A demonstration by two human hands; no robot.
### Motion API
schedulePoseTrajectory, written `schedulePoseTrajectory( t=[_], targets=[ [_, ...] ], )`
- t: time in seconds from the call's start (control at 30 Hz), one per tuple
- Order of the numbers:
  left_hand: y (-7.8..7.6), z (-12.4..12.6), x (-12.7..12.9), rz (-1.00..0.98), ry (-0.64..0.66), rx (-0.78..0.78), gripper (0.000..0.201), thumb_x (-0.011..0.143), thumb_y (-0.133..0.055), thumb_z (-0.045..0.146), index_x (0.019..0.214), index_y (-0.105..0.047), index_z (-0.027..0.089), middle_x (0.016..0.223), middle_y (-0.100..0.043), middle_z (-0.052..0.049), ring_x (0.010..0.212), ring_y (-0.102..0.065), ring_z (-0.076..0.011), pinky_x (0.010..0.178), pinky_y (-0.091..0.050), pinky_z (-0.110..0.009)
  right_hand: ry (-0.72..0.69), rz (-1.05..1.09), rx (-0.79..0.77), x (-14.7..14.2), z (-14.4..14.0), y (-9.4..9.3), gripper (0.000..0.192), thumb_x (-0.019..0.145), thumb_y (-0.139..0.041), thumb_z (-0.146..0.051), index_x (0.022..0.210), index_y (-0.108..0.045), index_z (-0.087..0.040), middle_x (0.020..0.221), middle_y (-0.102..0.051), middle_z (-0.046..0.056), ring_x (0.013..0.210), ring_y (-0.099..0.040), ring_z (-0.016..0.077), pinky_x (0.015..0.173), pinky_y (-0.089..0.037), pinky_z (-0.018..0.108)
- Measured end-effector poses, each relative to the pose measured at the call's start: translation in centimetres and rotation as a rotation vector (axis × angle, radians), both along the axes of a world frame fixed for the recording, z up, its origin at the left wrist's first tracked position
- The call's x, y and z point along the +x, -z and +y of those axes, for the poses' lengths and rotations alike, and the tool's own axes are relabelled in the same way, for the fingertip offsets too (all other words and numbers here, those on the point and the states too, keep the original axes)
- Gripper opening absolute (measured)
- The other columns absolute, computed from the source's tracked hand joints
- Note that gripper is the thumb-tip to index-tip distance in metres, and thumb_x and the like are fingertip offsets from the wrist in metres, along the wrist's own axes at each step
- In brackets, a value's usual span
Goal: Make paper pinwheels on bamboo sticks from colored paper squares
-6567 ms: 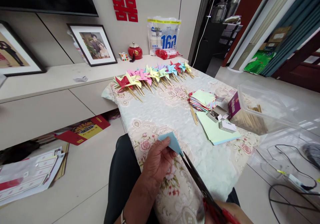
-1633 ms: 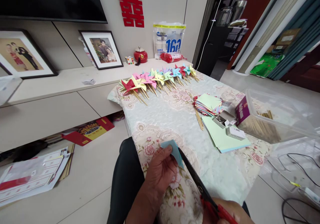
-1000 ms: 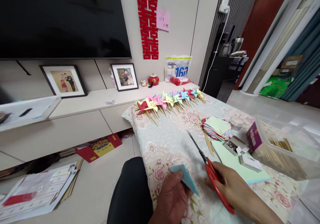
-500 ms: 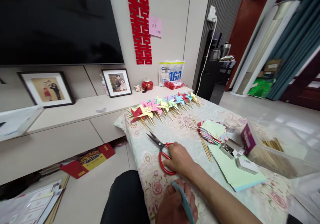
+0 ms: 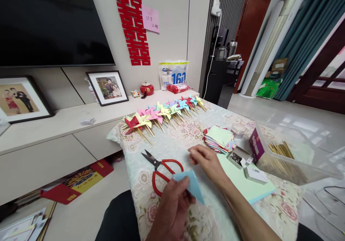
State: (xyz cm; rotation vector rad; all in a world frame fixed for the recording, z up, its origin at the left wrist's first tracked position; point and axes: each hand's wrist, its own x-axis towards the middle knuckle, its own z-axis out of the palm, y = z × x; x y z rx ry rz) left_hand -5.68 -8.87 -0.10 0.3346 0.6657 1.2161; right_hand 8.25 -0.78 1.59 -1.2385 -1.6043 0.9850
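Observation:
My left hand [image 5: 175, 203] pinches a folded piece of light blue paper [image 5: 195, 187] between thumb and fingers, above the near part of the table. Just beyond it lie scissors [image 5: 156, 163] with red handles, their blades slightly apart and pointing to the far left. The paper covers part of one handle. My right hand [image 5: 206, 160] is to the right of the scissors, apart from them. Its fingers are loosely curled and apart, with nothing visible in them. Near it are a stack of coloured paper squares [image 5: 219, 138] and larger pale green sheets [image 5: 237, 183].
Paper pinwheels [image 5: 161, 113] on sticks line the far edge of the flowered tablecloth [image 5: 188, 133]. At right stand a clear plastic box [image 5: 291, 172] of sticks, a small open box of metal pieces [image 5: 237, 158], a small white box [image 5: 256, 175] and a round clear container [image 5: 238, 129].
My right hand has let go of the scissors and moved right. The left hand has raised the blue paper and turned it flatter to view. The view has swung slightly right.

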Motion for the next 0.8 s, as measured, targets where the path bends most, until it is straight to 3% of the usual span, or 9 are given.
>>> schedulePoseTrajectory(
  t=[0.1,0.2,0.27,0.43,0.63,0.8],
  targets=[
    [-0.8,4.7,1.7,0.137,-0.020,0.041,0.027,0.065,-0.086,0.030,0.074,-0.065,0.016,0.067,-0.064,0.000,0.056,-0.053,-0.0121,0.053,-0.041,-0.025,0.103,0.409,-0.157,2.2,0.9,0.5,0.050,0.081,-0.064,-0.066,0.091,-0.069,-0.017,0.079,-0.070,0.007,0.065,-0.063,0.0181,0.063,-0.050,0.031],
    [-0.5,8.2,3.1,0.238,-0.067,0.091,0.032,0.062,-0.086,0.035,0.077,-0.065,0.015,0.065,-0.065,0.000,0.054,-0.052,-0.0114,0.053,-0.041,-0.025,0.114,0.464,-0.181,3.1,1.6,1.0,0.054,0.077,-0.068,-0.069,0.089,-0.071,-0.016,0.079,-0.070,0.007,0.066,-0.062,0.0179,0.061,-0.049,0.030],
    [-0.1,9.2,3.6,0.263,-0.083,0.091,0.035,0.059,-0.086,0.035,0.080,-0.066,0.015,0.066,-0.066,-0.001,0.055,-0.054,-0.0117,0.054,-0.042,-0.025,0.111,0.418,-0.166,3.3,1.8,1.3,0.048,0.077,-0.070,-0.064,0.084,-0.072,-0.016,0.075,-0.068,0.005,0.066,-0.061,0.0176,0.060,-0.047,0.029],
    [0.6,9.0,3.5,0.241,-0.039,0.115,0.036,0.061,-0.085,0.033,0.085,-0.068,0.014,0.073,-0.069,-0.002,0.059,-0.056,-0.0125,0.054,-0.044,-0.025,0.130,0.386,-0.191,2.9,1.9,1.7,0.032,0.069,-0.081,-0.044,0.082,-0.072,-0.016,0.069,-0.066,0.001,0.063,-0.058,0.0157,0.060,-0.046,0.029],
    [0.7,8.6,3.6,0.318,-0.030,0.132,0.036,0.061,-0.086,0.035,0.081,-0.067,0.013,0.068,-0.066,-0.002,0.057,-0.055,-0.0113,0.053,-0.044,-0.024,0.130,0.443,-0.277,2.7,2.0,1.9,0.034,0.062,-0.082,-0.036,0.086,-0.070,-0.016,0.063,-0.066,-0.001,0.053,-0.055,0.0144,0.051,-0.041,0.027],
    [0.1,8.2,3.1,0.241,0.003,0.168,0.040,0.065,-0.084,0.029,0.098,-0.067,0.014,0.085,-0.068,-0.004,0.067,-0.059,-0.0132,0.057,-0.048,-0.024,0.162,0.505,-0.317,3.2,2.0,1.8,0.037,0.060,-0.082,-0.037,0.088,-0.070,-0.016,0.063,-0.065,-0.002,0.053,-0.054,0.0128,0.052,-0.039,0.026]
  ],
)
